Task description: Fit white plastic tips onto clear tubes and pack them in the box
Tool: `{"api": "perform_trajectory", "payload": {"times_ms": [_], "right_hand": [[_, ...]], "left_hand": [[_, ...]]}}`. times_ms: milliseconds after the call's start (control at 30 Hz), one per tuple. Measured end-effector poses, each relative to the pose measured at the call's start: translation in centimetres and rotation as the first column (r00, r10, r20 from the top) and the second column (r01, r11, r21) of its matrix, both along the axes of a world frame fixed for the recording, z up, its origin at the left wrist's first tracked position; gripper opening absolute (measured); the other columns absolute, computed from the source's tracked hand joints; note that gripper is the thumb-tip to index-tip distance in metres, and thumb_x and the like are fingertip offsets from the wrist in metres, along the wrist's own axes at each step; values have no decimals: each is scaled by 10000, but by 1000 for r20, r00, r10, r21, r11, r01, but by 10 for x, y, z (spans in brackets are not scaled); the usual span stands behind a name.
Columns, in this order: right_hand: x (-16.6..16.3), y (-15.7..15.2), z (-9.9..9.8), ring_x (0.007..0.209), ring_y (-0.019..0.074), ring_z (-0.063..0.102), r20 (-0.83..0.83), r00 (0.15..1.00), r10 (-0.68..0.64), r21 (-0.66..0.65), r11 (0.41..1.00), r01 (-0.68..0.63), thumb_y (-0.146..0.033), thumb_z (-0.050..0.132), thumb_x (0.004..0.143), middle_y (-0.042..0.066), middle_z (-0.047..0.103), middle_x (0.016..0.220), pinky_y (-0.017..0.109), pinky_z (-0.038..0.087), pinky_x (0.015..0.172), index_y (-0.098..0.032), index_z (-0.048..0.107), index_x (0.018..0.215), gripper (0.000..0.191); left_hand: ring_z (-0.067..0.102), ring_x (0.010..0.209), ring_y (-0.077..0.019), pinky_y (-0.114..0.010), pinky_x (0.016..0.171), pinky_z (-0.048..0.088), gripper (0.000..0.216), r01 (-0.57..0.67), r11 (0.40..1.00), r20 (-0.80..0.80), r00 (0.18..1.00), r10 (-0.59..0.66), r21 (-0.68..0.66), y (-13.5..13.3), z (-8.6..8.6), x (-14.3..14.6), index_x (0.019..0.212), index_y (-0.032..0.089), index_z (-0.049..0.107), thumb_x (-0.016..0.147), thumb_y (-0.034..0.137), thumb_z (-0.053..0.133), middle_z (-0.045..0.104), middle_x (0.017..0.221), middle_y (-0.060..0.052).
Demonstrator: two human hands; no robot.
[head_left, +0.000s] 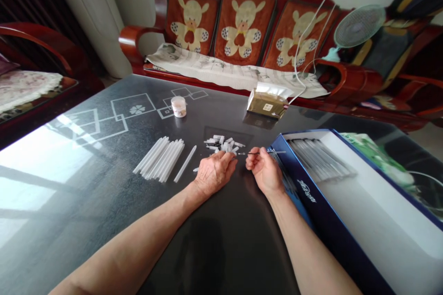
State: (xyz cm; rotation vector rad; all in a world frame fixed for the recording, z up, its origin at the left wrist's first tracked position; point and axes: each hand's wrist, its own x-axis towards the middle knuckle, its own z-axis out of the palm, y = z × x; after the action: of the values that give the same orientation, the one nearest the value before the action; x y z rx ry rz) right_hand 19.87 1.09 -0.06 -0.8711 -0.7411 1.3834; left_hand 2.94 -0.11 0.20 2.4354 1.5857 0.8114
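My right hand (265, 170) is closed around a thin pen refill (248, 153). Its dark, metal-tipped end points left towards the pile, and its pale tail sticks out past my fingers. My left hand (215, 171) rests at the near edge of a pile of small white caps (224, 144), fingers bent and pressed together; what they hold, if anything, is hidden. Left of that hand lies a single white pen barrel (185, 163), beside a row of several white barrels (161, 159).
A blue box (332, 193) with a white inside stands at the right, several translucent refills (316, 156) in it. Farther back on the dark table (138, 221) are a small round tub (178, 107) and a tissue box (267, 102). Behind stands a wooden sofa (138, 46).
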Motion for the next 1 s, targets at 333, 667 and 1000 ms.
{"api": "perform_trajectory", "payload": {"times_ms": [333, 667, 1000], "right_hand": [[-3, -5, -1, 544, 105, 538, 231, 967, 108, 18, 993, -116, -503, 636, 789, -8, 599, 622, 232, 437, 517, -168, 640, 804, 335], [-9, -12, 2, 594, 100, 513, 538, 825, 170, 46, 972, -230, -439, 597, 858, -44, 549, 633, 231, 446, 594, -205, 656, 1114, 351], [2, 6, -3, 638, 94, 635, 78, 983, -164, -29, 986, 166, -375, 798, 650, -13, 697, 791, 209, 528, 581, -213, 597, 860, 333]], "left_hand": [[647, 774, -145, -203, 602, 440, 250, 44, 999, 31, 999, -45, 3, 0, 0, 1, 1029, 223, 643, 952, 352, 443, 656, 828, -22], [602, 652, -117, -201, 535, 368, 346, 12, 1000, 1, 1000, -12, 28, -3, 5, -1, 928, 259, 692, 973, 412, 386, 615, 713, -4], [623, 728, -154, -226, 574, 418, 311, -32, 994, -92, 995, 41, 103, -1, 1, -1, 1053, 244, 671, 966, 389, 409, 631, 770, -30]]}}
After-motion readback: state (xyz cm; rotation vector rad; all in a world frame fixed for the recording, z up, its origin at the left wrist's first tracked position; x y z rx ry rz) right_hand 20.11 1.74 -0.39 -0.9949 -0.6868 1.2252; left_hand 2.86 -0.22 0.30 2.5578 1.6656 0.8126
